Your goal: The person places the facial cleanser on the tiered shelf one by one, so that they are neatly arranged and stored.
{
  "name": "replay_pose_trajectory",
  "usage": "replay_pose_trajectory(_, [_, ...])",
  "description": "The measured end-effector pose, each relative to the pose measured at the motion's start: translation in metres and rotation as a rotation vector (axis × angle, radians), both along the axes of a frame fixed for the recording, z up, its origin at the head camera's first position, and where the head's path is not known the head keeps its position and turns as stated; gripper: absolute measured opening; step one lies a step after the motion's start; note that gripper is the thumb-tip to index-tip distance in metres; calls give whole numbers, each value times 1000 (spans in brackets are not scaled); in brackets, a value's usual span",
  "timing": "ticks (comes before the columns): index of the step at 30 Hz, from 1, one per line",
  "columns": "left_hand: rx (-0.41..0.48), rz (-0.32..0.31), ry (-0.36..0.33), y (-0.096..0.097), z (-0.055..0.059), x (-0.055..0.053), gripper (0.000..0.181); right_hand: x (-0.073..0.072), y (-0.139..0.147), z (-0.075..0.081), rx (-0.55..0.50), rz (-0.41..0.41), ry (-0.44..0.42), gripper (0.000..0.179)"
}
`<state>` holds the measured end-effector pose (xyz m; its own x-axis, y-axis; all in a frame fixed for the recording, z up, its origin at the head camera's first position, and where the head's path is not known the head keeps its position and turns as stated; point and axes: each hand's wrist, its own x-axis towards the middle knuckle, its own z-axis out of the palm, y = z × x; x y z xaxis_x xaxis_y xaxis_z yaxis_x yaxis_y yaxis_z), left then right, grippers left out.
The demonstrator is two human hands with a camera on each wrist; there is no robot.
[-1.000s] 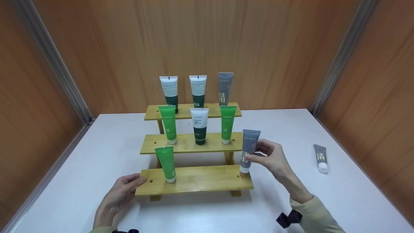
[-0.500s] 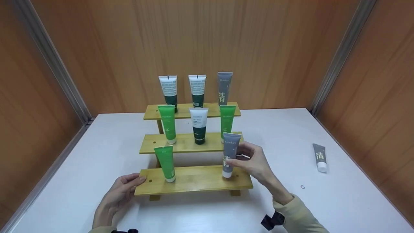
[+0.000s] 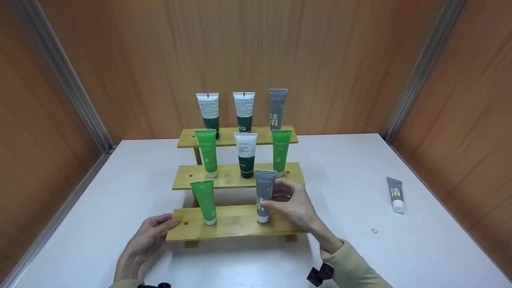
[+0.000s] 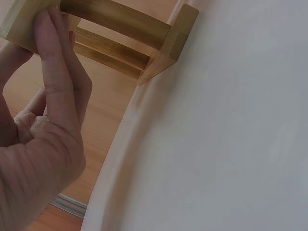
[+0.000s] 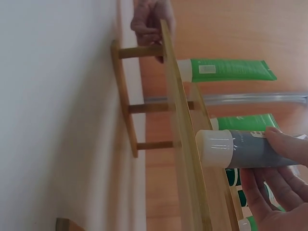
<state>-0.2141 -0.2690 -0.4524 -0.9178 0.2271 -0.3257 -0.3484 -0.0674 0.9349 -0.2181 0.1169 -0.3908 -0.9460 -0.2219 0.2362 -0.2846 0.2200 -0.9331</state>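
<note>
My right hand (image 3: 294,204) pinches a grey squeeze tube (image 3: 264,194) between thumb and fingers, upright with its white cap down. In the right wrist view that cap (image 5: 215,148) is right at the board of the bottom tier. My left hand (image 3: 148,236) grips the left end of the bottom tier of a three-tier wooden display stand (image 3: 236,232), thumb on top and fingers beneath. In the left wrist view its fingers (image 4: 57,86) lie against the board's underside. A green tube (image 3: 206,203) stands on the bottom tier, left of the grey one.
The middle tier bears a green tube (image 3: 207,152), a white-and-dark-green tube (image 3: 246,154) and another green tube (image 3: 281,150). On top stand two white-and-dark-green tubes (image 3: 244,108) and a grey tube (image 3: 278,106). Another grey tube (image 3: 395,192) lies on the white table at right. Wooden walls surround it.
My right hand has moved left along the bottom tier with the grey tube, from its right end toward the middle. The left hand has stayed at the stand's left end.
</note>
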Motion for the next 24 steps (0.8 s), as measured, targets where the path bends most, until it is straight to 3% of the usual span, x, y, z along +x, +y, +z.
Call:
replay_pose_trajectory(8, [-35,-4,27,0,-1,0,55,-2,-13,-2,-44,33,28,45])
replay_pose_trajectory(24, [0,-1,18,-1,-2,0,45,-4,-31,-5,-57,48,-3,44])
